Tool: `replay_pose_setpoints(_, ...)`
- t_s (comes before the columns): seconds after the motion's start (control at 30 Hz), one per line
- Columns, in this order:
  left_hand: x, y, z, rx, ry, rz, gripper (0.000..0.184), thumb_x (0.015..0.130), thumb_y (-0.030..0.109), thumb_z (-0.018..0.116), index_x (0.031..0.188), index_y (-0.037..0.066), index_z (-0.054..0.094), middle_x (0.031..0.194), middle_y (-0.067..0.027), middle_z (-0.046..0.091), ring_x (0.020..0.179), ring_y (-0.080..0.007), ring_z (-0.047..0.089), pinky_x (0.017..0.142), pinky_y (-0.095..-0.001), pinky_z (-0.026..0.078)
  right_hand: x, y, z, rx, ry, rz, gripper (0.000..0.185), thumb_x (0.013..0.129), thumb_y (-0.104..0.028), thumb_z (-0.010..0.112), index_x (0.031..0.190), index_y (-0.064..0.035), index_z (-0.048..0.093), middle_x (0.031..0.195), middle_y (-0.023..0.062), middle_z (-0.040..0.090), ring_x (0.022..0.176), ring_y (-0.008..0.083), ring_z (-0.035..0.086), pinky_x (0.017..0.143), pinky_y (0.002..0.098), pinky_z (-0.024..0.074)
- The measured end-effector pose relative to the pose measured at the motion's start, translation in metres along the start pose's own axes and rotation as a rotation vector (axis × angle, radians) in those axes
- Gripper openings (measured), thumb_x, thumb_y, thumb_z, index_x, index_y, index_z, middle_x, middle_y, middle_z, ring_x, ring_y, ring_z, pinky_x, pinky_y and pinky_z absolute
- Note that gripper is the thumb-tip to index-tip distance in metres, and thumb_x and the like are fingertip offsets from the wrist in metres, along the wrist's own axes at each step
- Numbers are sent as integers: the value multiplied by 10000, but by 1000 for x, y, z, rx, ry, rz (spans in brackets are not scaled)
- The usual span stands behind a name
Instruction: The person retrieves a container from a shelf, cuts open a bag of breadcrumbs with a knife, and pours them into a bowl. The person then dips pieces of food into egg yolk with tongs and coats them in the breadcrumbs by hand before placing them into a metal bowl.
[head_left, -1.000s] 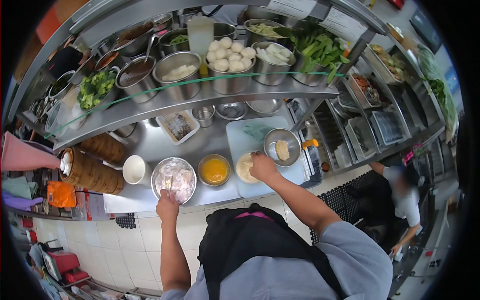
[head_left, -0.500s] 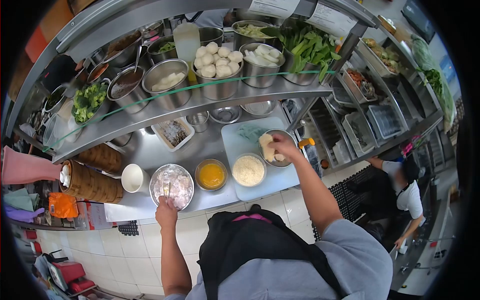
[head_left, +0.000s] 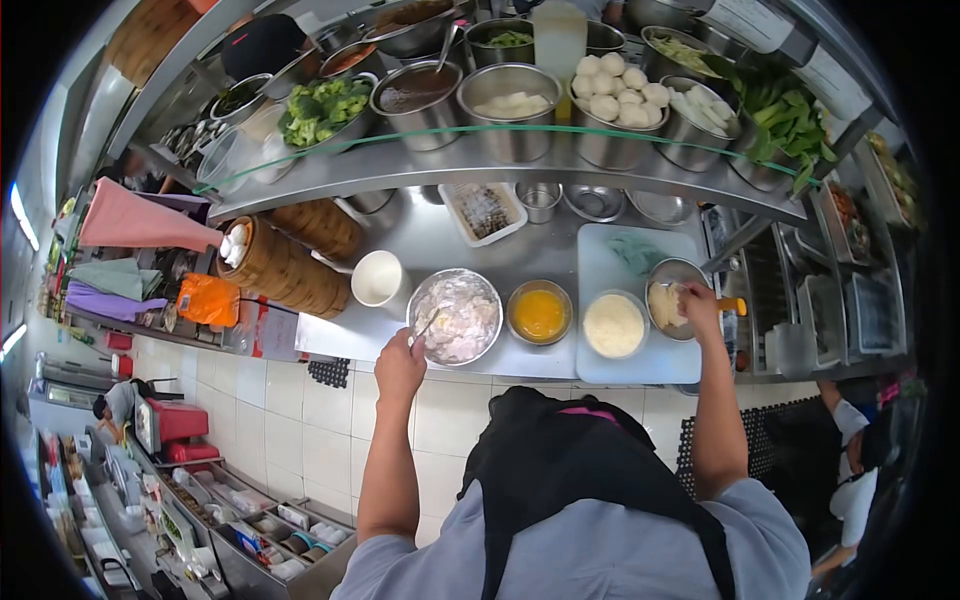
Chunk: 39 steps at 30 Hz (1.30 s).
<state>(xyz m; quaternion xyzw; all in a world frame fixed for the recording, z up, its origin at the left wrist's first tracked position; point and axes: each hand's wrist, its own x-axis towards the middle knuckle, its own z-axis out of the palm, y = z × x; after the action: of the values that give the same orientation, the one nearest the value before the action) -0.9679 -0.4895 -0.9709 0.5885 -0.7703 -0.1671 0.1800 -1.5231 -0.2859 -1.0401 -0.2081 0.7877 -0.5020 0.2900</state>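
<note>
My left hand (head_left: 400,364) is closed around a slim metal utensil (head_left: 430,322), whose tip reaches into a steel bowl of flour-coated pale pieces (head_left: 460,325); I cannot tell whether it is tongs or a fork. My right hand (head_left: 699,309) dips over the rim of another steel bowl (head_left: 676,268), fingers bent onto a crumb-coated piece (head_left: 664,303) inside. Between the hands stand a bowl of beaten egg (head_left: 540,313) and a clear bowl of breadcrumbs (head_left: 615,325). The crumbs and the right-hand bowl rest on a pale cutting board (head_left: 610,262).
A white tub (head_left: 380,280) and bamboo steamers (head_left: 285,270) stand left of the flour bowl. Behind, a steel shelf (head_left: 440,165) carries pots of food above the counter. A yellow-orange handle (head_left: 733,305) sticks out right of the board. A person (head_left: 855,490) is at the lower right.
The view has swung, so the counter appears further right. My right hand was lifting or lowering a coated piece at its bowl; now it is lower there. The left hand still grips the utensil.
</note>
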Motion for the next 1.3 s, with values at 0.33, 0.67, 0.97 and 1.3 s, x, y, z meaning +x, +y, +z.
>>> replay_pose_setpoints(0.33, 2, 16, -25, 366, -166, 329, 215, 920, 227, 673, 1094, 104, 641, 875, -127, 652, 709, -343, 698, 609, -456, 559, -80, -45, 28, 351, -245, 104, 69, 948, -128, 662, 890, -91, 654, 742, -40, 589, 642, 67, 543, 623, 237, 449)
replay_pose_setpoints(0.67, 41, -12, 2, 519, -250, 607, 160, 954, 234, 612, 1007, 83, 618, 861, -102, 673, 666, -276, 719, 548, -432, 565, -115, -66, 57, 388, -245, 140, 92, 929, -143, 716, 935, -73, 656, 757, -26, 598, 657, 73, 572, 621, 239, 486)
replay_pose_setpoints(0.97, 109, -51, -25, -124, -437, 334, 242, 963, 231, 621, 943, 13, 724, 905, -194, 730, 818, -362, 689, 753, -467, 515, -153, -63, 63, 442, -124, 183, 77, 932, -137, 699, 954, -82, 651, 800, -23, 605, 670, 73, 573, 634, 237, 491)
replay_pose_setpoints(1.3, 130, -1, -32, -835, -849, -235, 254, 1008, 229, 618, 950, 5, 724, 633, 65, 440, 533, -27, 282, 485, -246, 211, -148, -86, 72, 489, -121, 165, 88, 941, -145, 696, 970, -80, 644, 812, -17, 607, 701, 73, 579, 646, 231, 491)
